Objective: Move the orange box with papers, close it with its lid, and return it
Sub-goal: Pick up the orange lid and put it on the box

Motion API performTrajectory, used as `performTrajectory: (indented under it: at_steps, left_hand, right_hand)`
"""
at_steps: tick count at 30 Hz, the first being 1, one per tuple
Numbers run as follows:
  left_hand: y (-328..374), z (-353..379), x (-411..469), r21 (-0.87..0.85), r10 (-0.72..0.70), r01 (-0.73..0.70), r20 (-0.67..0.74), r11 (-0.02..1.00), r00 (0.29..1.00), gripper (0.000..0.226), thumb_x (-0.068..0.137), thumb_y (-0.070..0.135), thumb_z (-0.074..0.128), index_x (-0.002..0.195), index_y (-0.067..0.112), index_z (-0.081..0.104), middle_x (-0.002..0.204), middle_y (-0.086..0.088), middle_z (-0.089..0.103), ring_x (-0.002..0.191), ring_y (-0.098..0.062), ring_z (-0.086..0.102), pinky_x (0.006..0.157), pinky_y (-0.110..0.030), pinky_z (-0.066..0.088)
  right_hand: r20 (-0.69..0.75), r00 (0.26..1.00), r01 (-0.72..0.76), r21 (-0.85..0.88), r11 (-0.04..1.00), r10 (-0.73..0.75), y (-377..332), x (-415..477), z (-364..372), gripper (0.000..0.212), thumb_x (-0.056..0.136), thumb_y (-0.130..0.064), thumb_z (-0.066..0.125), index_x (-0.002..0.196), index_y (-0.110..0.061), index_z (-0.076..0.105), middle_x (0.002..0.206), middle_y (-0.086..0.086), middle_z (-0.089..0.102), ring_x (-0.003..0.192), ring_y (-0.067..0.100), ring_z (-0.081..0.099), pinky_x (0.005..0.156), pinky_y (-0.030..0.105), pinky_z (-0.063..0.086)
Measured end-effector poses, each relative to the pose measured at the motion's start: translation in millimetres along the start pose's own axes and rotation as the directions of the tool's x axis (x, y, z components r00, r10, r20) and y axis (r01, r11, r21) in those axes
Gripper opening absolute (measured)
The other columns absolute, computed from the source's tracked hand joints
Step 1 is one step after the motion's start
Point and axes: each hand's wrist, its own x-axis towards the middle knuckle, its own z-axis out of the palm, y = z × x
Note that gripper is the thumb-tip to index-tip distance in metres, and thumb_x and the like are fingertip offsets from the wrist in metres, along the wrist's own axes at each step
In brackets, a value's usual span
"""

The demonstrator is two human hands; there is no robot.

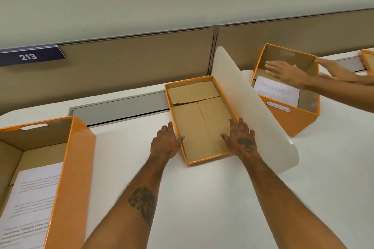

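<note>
An orange lid (202, 119) lies upside down on the white desk (202, 198), its brown cardboard inside facing up. My left hand (166, 141) is at its left rim, thumb against the edge. My right hand (240, 137) straddles the right rim, thumb inside and fingers outside. Both hands grip the lid's side walls. At the lower left stands an open orange box (79, 147) with printed papers (32, 198) lying in it, apart from both hands.
A white curved divider (242, 103) rises just right of the lid. Behind it sits a second orange box (293, 119) holding papers, with another person's hands (287, 73) reaching into it. A tan partition with a sign reading 213 (28, 56) backs the desk.
</note>
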Motion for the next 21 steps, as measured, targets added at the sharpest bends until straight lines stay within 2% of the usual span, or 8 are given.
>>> performTrajectory:
  at_steps: [3,5,7,10,14,18,21]
  left_hand:
    - [2,15,1,-0.098,-0.147,0.157,0.098,0.983,0.984,0.073,0.092,0.061,0.044,0.144,0.011,0.033,0.137,-0.013,0.053,0.122,-0.035,0.054,0.091,-0.043,0.046]
    - [2,22,0,-0.101,-0.183,0.195,0.118,0.976,0.976,0.064,0.091,0.062,0.044,0.129,0.011,0.049,0.128,-0.012,0.058,0.115,-0.035,0.058,0.087,-0.041,0.046]
    - [4,27,-2,-0.108,-0.185,0.200,0.133,0.974,0.974,0.056,0.091,0.059,0.047,0.117,0.011,0.056,0.121,-0.010,0.060,0.110,-0.033,0.059,0.086,-0.041,0.048]
    - [8,31,-4,-0.095,-0.173,0.187,0.141,0.978,0.975,0.040,0.094,0.041,0.049,0.117,0.009,0.055,0.122,-0.010,0.057,0.112,-0.033,0.058,0.086,-0.039,0.046]
    - [7,30,-10,-0.225,-0.247,0.270,0.125,0.936,0.961,0.024,0.092,0.018,0.043,0.111,0.005,0.052,0.118,-0.014,0.059,0.106,-0.036,0.059,0.075,-0.034,0.042]
    - [-5,21,-19,-0.378,-0.340,0.357,0.112,0.854,0.934,0.026,0.094,0.010,0.037,0.115,0.002,0.050,0.121,-0.020,0.058,0.107,-0.040,0.059,0.078,-0.037,0.045]
    - [-17,9,-32,-0.467,-0.410,0.394,0.073,0.792,0.909,0.031,0.097,0.014,0.036,0.123,0.003,0.049,0.122,-0.020,0.059,0.109,-0.041,0.059,0.085,-0.042,0.048]
  right_hand:
    - [0.010,0.999,-0.053,0.028,0.998,0.053,4,3,8,0.072,0.094,-0.049,0.047,0.151,-0.014,0.020,0.155,0.020,0.027,0.138,0.036,0.034,0.109,0.048,0.034]
    - [0.020,0.995,-0.094,0.054,0.994,0.093,2,2,10,0.070,0.095,-0.044,0.048,0.150,-0.012,0.020,0.153,0.019,0.030,0.135,0.036,0.037,0.104,0.047,0.039]
    - [0.010,0.991,-0.135,0.074,0.988,0.134,-2,2,11,0.067,0.095,-0.041,0.049,0.149,-0.009,0.023,0.149,0.019,0.034,0.131,0.036,0.039,0.101,0.047,0.041]
    - [-0.016,0.966,-0.248,0.214,0.945,0.257,-11,3,10,0.058,0.095,-0.036,0.050,0.143,-0.007,0.035,0.140,0.018,0.044,0.126,0.036,0.043,0.098,0.046,0.041]
    - [0.003,0.942,-0.324,0.267,0.908,0.335,-19,1,7,0.049,0.096,-0.032,0.050,0.136,-0.007,0.043,0.132,0.018,0.054,0.122,0.036,0.045,0.094,0.046,0.041]
    - [0.039,0.933,-0.351,0.312,0.883,0.358,-26,-9,6,0.042,0.096,-0.029,0.050,0.129,-0.003,0.049,0.129,0.018,0.056,0.120,0.035,0.048,0.093,0.045,0.045]
    - [0.117,0.925,-0.378,0.352,0.856,0.361,-36,-20,6,0.038,0.094,-0.027,0.052,0.122,-0.001,0.055,0.126,0.018,0.057,0.116,0.034,0.053,0.088,0.042,0.050]
